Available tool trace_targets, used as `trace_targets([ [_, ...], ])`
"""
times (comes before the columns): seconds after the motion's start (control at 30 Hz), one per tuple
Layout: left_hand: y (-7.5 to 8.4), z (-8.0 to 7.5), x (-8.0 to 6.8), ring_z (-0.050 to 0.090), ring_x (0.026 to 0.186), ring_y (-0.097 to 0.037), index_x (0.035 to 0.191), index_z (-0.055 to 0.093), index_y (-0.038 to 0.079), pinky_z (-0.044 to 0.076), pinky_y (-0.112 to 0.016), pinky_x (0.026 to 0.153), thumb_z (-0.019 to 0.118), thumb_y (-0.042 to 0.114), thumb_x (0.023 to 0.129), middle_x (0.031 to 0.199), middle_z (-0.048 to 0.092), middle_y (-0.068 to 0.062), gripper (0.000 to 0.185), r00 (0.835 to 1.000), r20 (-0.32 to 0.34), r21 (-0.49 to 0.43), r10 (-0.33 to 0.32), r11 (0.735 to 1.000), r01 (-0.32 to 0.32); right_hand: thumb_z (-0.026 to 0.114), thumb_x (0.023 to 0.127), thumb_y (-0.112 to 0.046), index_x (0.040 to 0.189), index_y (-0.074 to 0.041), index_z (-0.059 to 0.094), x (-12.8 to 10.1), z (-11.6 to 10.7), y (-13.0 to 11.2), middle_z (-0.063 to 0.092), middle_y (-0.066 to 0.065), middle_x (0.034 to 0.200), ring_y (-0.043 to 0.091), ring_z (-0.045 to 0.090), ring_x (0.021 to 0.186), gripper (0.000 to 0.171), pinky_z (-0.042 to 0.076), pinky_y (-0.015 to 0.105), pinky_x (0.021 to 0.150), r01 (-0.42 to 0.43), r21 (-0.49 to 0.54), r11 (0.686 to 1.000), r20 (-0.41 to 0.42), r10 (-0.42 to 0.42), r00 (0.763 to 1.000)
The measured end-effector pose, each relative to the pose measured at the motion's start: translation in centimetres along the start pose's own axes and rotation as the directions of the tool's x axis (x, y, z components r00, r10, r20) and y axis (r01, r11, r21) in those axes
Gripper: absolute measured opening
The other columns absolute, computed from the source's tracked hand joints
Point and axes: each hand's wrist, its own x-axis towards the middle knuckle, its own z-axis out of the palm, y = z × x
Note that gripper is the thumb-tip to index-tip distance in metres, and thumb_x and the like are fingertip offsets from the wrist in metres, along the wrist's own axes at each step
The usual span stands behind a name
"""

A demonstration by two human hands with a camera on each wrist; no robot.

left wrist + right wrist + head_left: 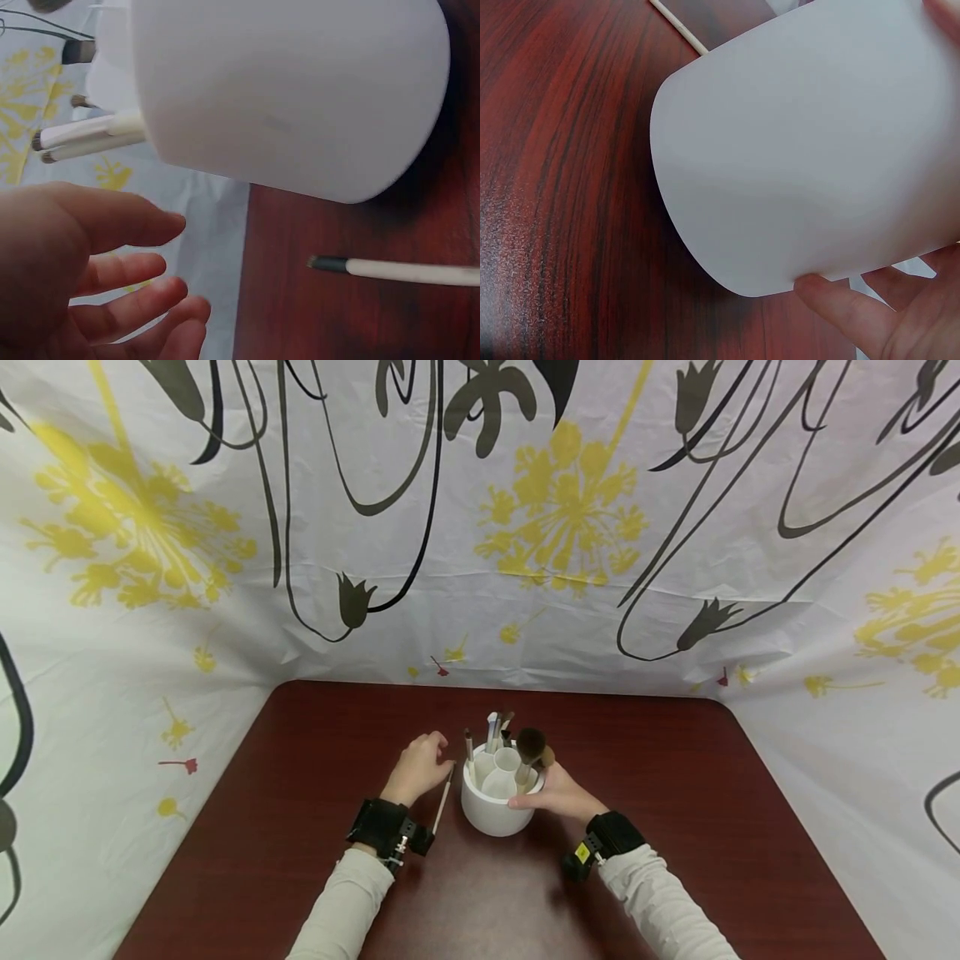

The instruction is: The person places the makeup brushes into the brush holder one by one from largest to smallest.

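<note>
A white round holder (491, 814) stands mid-table with several makeup brushes (498, 731) upright in its compartments, among them a big dark-bristled one (531, 742). My right hand (553, 795) grips the holder's right side; its thumb (834, 301) presses on the white wall (802, 150). Just left of the holder, my left hand (418, 768) hovers with relaxed fingers (127, 270) and holds nothing. A thin white-handled brush (442, 800) lies loose on the table between that hand and the holder, dark tip (327, 263) toward the far edge. The holder (285, 97) fills the left wrist view.
The dark red wooden table (675, 793) has rounded far corners. A white sheet printed with yellow flowers and black stems (562, 510) walls it in at the back and on both sides. Bare tabletop (562, 187) stretches around the holder.
</note>
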Motion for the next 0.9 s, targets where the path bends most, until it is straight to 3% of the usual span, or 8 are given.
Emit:
trace_targets([
  [0.2, -0.5, 0.7, 0.1, 0.057, 0.077, -0.021, 0.106, 0.057, 0.004, 0.048, -0.032, 0.061, 0.067, 0.013, 0.079, 0.09, 0.056, -0.01, 0.03, 0.998, 0.02, 0.02, -0.052, 0.998, 0.052, 0.079, 0.067, -0.017, 0.131, -0.005, 0.036, 0.0, 0.0, 0.1, 0.046, 0.014, 0.129, 0.025, 0.043, 0.118, 0.078, 0.033, 0.043, 0.097, -0.007, 0.001, 1.0, -0.001, 0.007, 1.0],
  [0.4, -0.9, 1.5, 0.4, 0.057, 0.075, -0.02, 0.104, 0.057, 0.003, 0.048, -0.033, 0.061, 0.067, 0.013, 0.078, 0.088, 0.055, -0.009, 0.029, 0.999, 0.019, 0.028, -0.049, 0.998, 0.048, 0.08, 0.066, -0.016, 0.131, -0.006, 0.036, 0.0, 0.1, -0.1, 0.046, 0.013, 0.128, 0.025, 0.044, 0.117, 0.079, 0.034, 0.042, 0.096, -0.014, 0.004, 1.0, -0.007, 0.014, 1.0],
  [0.9, -1.7, 3.1, 0.3, 0.056, 0.076, -0.022, 0.105, 0.058, 0.001, 0.048, -0.035, 0.063, 0.066, 0.012, 0.078, 0.091, 0.057, -0.013, 0.03, 0.994, 0.088, 0.03, -0.066, 0.998, 0.064, 0.079, 0.067, -0.016, 0.131, -0.006, 0.034, 0.0, 0.1, 0.2, 0.045, 0.013, 0.13, 0.026, 0.042, 0.119, 0.08, 0.033, 0.042, 0.097, -0.026, 0.026, 0.999, 0.004, 0.026, 1.0],
])
